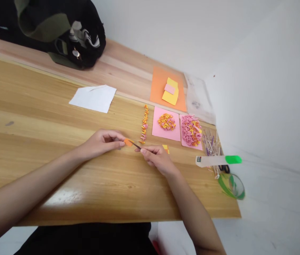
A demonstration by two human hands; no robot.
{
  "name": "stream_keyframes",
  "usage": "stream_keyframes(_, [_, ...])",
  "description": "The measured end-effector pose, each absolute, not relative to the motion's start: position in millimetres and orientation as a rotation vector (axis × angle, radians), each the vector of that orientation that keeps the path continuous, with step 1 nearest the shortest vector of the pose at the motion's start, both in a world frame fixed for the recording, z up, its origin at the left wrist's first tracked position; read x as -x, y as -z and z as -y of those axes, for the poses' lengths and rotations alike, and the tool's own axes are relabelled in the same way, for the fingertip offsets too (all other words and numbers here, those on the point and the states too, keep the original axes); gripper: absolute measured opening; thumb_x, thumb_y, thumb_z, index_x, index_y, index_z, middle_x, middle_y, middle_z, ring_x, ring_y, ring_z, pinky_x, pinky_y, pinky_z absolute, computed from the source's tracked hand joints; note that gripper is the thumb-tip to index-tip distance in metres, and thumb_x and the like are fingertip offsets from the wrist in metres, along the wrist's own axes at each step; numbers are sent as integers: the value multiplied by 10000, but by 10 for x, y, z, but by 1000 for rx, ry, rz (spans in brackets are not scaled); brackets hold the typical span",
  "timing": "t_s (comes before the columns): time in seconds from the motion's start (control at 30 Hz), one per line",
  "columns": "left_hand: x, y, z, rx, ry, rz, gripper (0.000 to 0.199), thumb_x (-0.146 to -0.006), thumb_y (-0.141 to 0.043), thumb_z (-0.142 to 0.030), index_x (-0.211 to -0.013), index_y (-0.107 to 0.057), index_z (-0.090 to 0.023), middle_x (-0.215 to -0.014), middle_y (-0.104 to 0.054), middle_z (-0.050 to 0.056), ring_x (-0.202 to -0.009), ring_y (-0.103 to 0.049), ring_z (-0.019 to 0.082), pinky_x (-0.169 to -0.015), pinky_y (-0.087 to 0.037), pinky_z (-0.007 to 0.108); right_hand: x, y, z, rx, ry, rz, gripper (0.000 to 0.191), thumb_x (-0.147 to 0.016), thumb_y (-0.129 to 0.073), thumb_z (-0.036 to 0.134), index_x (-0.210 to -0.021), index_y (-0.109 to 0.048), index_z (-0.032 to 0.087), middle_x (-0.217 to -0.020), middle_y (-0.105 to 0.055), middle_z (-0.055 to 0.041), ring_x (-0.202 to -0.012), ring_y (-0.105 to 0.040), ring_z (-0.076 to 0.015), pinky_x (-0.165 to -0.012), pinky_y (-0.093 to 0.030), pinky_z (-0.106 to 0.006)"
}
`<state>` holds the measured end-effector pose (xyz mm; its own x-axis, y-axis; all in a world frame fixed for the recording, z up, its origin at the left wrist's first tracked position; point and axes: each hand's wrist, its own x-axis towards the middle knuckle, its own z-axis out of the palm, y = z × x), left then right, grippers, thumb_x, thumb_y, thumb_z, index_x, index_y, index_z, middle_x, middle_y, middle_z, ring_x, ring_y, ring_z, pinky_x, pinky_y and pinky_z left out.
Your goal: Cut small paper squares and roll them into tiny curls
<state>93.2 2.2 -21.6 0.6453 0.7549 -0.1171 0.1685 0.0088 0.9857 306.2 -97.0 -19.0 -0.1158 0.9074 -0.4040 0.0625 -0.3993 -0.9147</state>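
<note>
Between its thumb and fingers, my left hand [104,143] pinches a small orange paper piece [128,142]. My right hand [156,157] grips a thin dark stick [134,144], whose far end meets the orange paper. Just behind the hands runs a row of small orange and pink curled pieces [144,124]. A small yellow and orange paper piece [166,148] lies beside my right hand. Farther right, a pile of orange and yellow bits [166,122] rests on a pink sheet [157,131], next to a larger pink and orange pile [191,130].
White paper [94,98] lies behind my left hand. A black bag [59,35] stands at the back left. Orange and yellow sheets [155,88] lie at the back. At the right are a glue bottle [213,160], scissors [226,169], thin strips [211,143] and green tape [225,187].
</note>
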Motion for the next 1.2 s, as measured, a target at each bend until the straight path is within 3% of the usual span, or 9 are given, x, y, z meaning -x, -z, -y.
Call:
stream_keyframes(0.27, [-971,186,0,-1577,-584,-844,270,-722,-682,-447,-637,-704,-191,-665,-678,21,-642,-589,143,-606,-468,232,-3074,197,958,1414,-1623,1091,478,-784,-642,564,-929,-726,117,-527,-300,80,-458,-229,-47,-454,-126,-235])
stream_keyframes(0.77, [-970,164,3,-1564,-576,-855,277,-726,-677,-434,-603,-692,-187,-637,-660,18,-635,-571,141,-604,-451,234,-3081,183,958,1403,-1643,1140,504,-792,-643,555,-1058,-717,133,-556,-319,76,-485,-219,-55,-464,-157,-231])
stream_keyframes(1.2, [-972,130,20,-1555,-604,-820,226,-696,-707,-418,-626,-735,-204,-699,-694,30,-668,-596,158,-603,-461,238,-3072,197,963,1417,-1614,1157,474,-797,-638,549,-1004,-735,133,-550,-300,72,-492,-233,-62,-472,-172,-231])
